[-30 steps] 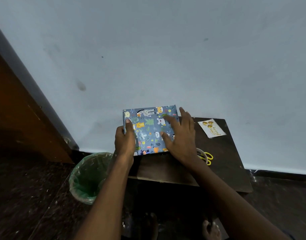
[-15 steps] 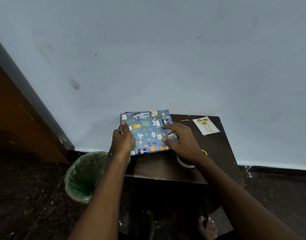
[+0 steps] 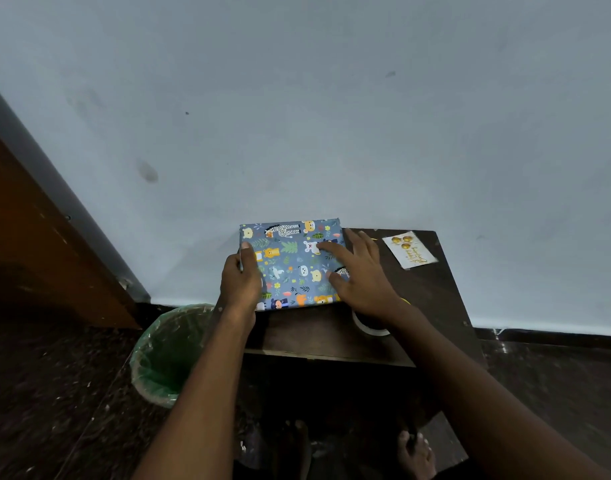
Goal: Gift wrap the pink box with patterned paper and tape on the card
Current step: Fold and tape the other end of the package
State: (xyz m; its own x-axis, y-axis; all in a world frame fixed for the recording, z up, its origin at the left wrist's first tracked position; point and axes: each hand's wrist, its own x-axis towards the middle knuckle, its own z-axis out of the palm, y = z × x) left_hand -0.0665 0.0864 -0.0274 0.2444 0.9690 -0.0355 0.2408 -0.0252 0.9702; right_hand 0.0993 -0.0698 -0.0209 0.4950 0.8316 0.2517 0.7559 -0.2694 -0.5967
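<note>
The box (image 3: 292, 261), wrapped in blue paper printed with cartoon animals, lies flat on the left part of a small dark wooden table (image 3: 331, 334). My left hand (image 3: 240, 282) grips its left edge, thumb on top. My right hand (image 3: 361, 275) lies flat on the box's right side with fingers spread. The white card (image 3: 409, 249) with gold balloons and gold writing rests at the table's far right corner. A roll of clear tape (image 3: 369, 325) sits under my right wrist, partly hidden.
A bin with a green liner (image 3: 165, 355) stands on the floor left of the table. A pale wall rises right behind the table. A wooden door (image 3: 37, 237) leans in at the left. Yellow scissors (image 3: 405, 301) peek out beside my right wrist. Bare feet show below.
The right hand's fingers curled on the box half a second ago and now lie spread flat again. The box stays in place with the left hand still on its edge.
</note>
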